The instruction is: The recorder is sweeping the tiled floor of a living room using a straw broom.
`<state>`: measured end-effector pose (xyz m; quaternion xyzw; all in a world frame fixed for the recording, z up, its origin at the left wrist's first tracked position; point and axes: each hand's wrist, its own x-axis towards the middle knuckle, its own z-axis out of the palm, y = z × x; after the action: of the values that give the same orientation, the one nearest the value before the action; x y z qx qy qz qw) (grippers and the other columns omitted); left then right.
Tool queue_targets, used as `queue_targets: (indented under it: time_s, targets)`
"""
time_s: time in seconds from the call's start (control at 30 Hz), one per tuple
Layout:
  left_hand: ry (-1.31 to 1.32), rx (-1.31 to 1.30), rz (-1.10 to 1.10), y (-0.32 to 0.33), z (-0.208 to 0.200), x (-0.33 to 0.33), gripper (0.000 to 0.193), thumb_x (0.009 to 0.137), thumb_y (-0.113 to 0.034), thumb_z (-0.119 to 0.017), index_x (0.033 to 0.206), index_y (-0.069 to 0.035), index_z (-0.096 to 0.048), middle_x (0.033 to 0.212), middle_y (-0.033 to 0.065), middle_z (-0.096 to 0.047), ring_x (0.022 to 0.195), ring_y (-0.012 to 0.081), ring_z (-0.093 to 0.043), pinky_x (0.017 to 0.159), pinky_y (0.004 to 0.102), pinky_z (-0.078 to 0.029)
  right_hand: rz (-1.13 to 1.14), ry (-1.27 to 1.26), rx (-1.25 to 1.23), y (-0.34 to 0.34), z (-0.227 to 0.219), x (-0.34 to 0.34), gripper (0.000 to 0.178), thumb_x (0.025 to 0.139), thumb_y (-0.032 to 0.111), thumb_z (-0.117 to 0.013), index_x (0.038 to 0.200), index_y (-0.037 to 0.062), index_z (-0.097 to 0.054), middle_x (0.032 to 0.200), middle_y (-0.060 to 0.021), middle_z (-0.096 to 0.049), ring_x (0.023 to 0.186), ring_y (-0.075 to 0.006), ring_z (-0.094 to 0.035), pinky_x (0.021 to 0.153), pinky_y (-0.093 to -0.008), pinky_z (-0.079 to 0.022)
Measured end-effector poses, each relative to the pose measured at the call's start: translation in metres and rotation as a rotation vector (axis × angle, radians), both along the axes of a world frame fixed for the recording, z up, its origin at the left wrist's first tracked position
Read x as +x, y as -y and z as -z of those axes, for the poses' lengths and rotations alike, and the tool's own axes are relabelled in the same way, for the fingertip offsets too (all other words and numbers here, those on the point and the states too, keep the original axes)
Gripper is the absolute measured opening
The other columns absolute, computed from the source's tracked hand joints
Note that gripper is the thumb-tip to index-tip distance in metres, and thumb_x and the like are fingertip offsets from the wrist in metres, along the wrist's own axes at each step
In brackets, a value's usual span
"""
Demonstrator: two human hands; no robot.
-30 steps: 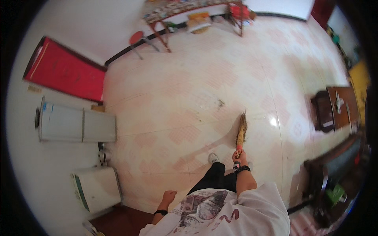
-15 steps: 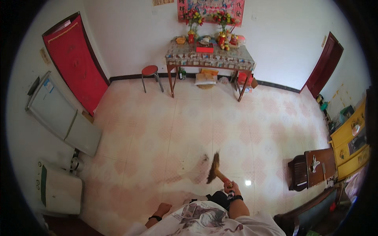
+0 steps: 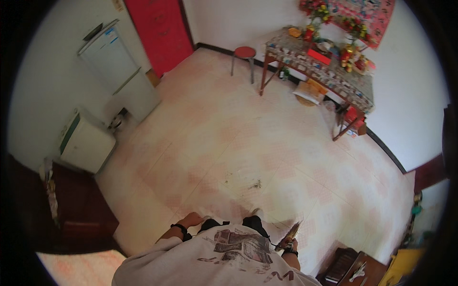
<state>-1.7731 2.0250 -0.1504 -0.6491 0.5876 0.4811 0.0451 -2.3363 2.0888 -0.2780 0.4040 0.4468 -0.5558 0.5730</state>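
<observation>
By my right side, my right hand point(image 3: 290, 244) is closed round the handle of a short brush-like broom point(image 3: 292, 232), whose bristles point up and away from me. Much of its handle is hidden by the hand. My left hand point(image 3: 192, 219) hangs beside my left thigh with its fingers curled and nothing visible in it. A small pile of dark dirt point(image 3: 256, 184) lies on the tiled floor point(image 3: 200, 128) ahead of my feet. Smaller specks lie to its left.
A cloth-covered table point(image 3: 319, 59) with flowers stands at the far right, a red stool point(image 3: 245, 52) beside it. A fridge point(image 3: 119, 71) and white appliance point(image 3: 88, 140) line the left wall. Near right is a small brown table point(image 3: 367, 271); dark furniture point(image 3: 81, 195) is near left.
My view has swung left and downward. The broom has moved from the floor in front of me back to my right side, its bristles now raised toward my hand's far side.
</observation>
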Motion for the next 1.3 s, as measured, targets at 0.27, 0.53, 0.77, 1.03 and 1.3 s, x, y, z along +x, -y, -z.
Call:
queue_targets:
  time_s: [0.27,0.53,0.77,1.03,1.3]
  targets:
    - [-0.034,-0.073,-0.561,-0.066,-0.023,-0.067,0.041,0.075,-0.031,-0.052,0.052,0.004,-0.05,0.047,0.0163,-0.047,0.044,0.0267,-0.046,0.05,0.0403,-0.038,-0.332,0.001,0.195,0.065,0.015,-0.067,0.026,0.08,0.031,-0.038,0.085,0.0114,-0.053,0.072,-0.0081,-0.053,0.063,-0.0221,-0.054,0.057,-0.0354,-0.047]
    - [0.03,0.052,-0.72,-0.157,0.036,-0.055,0.041,0.079,-0.034,-0.048,0.073,0.004,-0.061,0.081,0.0214,-0.058,0.074,0.0341,-0.054,0.069,0.0436,-0.041,-0.722,-0.104,0.146,0.227,-0.025,0.029,0.026,0.08,0.032,-0.036,0.081,0.0112,-0.052,0.068,-0.0069,-0.052,0.06,-0.0239,-0.053,0.06,-0.0377,-0.047]
    - [0.142,0.105,-0.994,-0.225,0.042,-0.01,0.042,0.078,-0.035,-0.045,0.079,0.004,-0.06,0.087,0.0247,-0.057,0.084,0.0379,-0.054,0.071,0.0451,-0.043,-1.018,-0.181,0.055,0.294,-0.095,0.171,0.028,0.08,0.033,-0.035,0.081,0.0113,-0.052,0.069,-0.0062,-0.052,0.061,-0.0253,-0.052,0.067,-0.0406,-0.045]
    - [0.138,0.01,-1.391,-0.311,0.1,-0.013,0.04,0.073,-0.033,-0.047,0.071,0.005,-0.058,0.079,0.0252,-0.057,0.078,0.0393,-0.054,0.071,0.0446,-0.043,-1.538,-0.24,0.04,0.331,-0.107,0.355,0.028,0.075,0.043,-0.052,0.085,0.0176,-0.056,0.073,-0.0011,-0.053,0.081,-0.0282,-0.043,0.074,-0.0475,-0.036]
    - [0.028,0.097,-1.82,-0.318,0.057,-0.024,0.039,0.072,-0.035,-0.046,0.075,0.0,-0.061,0.08,0.0222,-0.059,0.079,0.0369,-0.055,0.073,0.0411,-0.044,-2.187,-0.159,-0.106,0.309,-0.126,0.565,0.023,0.08,0.033,-0.051,0.072,0.0114,-0.052,0.055,-0.002,-0.05,0.052,-0.0152,-0.052,0.045,-0.0264,-0.046]
